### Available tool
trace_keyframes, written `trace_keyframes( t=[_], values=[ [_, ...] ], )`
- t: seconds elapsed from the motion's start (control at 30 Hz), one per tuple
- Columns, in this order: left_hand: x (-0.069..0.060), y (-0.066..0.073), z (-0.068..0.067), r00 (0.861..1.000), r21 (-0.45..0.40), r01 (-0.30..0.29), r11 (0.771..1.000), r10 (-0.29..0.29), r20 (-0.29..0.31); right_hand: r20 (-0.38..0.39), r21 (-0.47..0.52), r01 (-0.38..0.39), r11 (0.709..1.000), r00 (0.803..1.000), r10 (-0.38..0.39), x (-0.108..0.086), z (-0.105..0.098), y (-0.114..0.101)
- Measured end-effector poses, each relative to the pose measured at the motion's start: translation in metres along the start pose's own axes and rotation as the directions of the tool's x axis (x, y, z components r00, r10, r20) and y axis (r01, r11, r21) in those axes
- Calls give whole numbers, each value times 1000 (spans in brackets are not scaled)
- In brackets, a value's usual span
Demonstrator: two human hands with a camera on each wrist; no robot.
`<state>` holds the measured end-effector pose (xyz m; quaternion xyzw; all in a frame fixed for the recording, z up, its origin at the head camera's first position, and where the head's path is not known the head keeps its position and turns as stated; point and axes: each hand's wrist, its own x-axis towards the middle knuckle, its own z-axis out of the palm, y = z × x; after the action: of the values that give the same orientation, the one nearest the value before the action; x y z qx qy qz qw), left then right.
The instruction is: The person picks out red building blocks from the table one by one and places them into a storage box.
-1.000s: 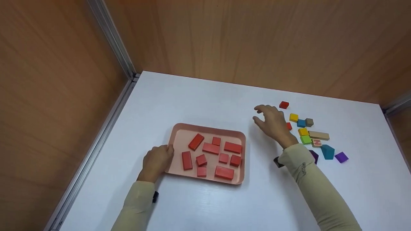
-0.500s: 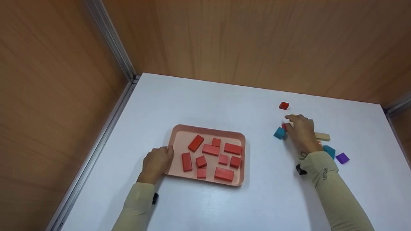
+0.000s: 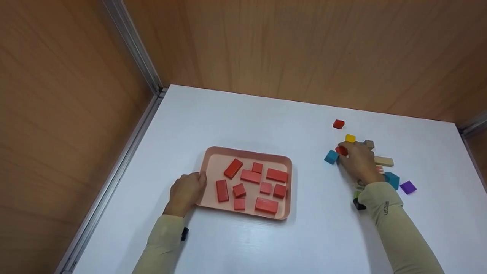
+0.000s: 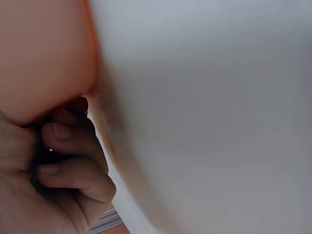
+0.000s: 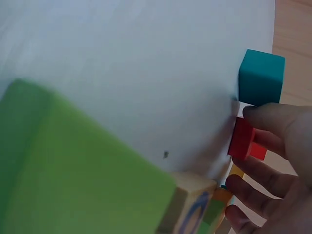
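My left hand [image 3: 186,192] grips the left edge of a pink tray [image 3: 243,152] in the head view; its curled fingers [image 4: 78,170] show under the rim in the left wrist view. Inside the tray lie several red blocks, such as a long one [image 3: 266,205]. At the right, my right hand [image 3: 357,161] has its thumb and fingertips around a small red block [image 5: 241,139] on the white table. A teal block [image 5: 262,75] sits close beside the thumb. Farther back stands another red block [image 3: 338,124].
Around the right hand are a yellow block [image 3: 350,138], a plain wooden block [image 3: 384,161], a teal block [image 3: 392,180] and a purple block [image 3: 408,187]. A green block [image 5: 87,165] looms near the right wrist camera. Wooden panels [image 3: 285,49] rise behind the table and at its left.
My right hand has moved right and slightly down to the small red block, and its fingers have closed around it. The teal block beside it has come into sight. My left hand stays on the tray.
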<state>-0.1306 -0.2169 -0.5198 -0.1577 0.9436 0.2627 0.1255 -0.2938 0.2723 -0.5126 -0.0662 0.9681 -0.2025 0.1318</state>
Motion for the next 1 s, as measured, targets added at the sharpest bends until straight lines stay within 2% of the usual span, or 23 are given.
trace_keyframes(
  t=[0.13,0.4,0.57,0.7,0.77,0.83,0.9,1.0],
  values=[
    [0,1,0,1000,23,11,1000,-11,11,-15,2,-3,1000,1000,3,0,2,-1],
    [2,3,-2,1000,39,18,999,-18,17,-175,-9,-5,1000,985,4,-4,-4,-21],
    [3,6,-1,1000,37,14,999,-14,12,-200,-2,86,996,976,-85,-10,-1,-51],
    [4,8,0,1000,25,16,1000,-16,7,-212,-33,176,984,961,-179,-17,3,-82],
    [4,9,1,1000,27,18,999,-18,4,-213,-56,228,972,949,-235,-22,6,-98],
    [4,10,1,1000,23,20,1000,-20,2,-212,-82,300,950,926,-311,-28,11,-114],
    [4,11,1,1000,24,14,1000,-14,-6,-211,-101,369,924,900,-383,-35,16,-127],
    [3,11,2,999,33,-28,999,29,-34,-203,-139,459,877,854,-479,-44,22,-145]
  ],
)
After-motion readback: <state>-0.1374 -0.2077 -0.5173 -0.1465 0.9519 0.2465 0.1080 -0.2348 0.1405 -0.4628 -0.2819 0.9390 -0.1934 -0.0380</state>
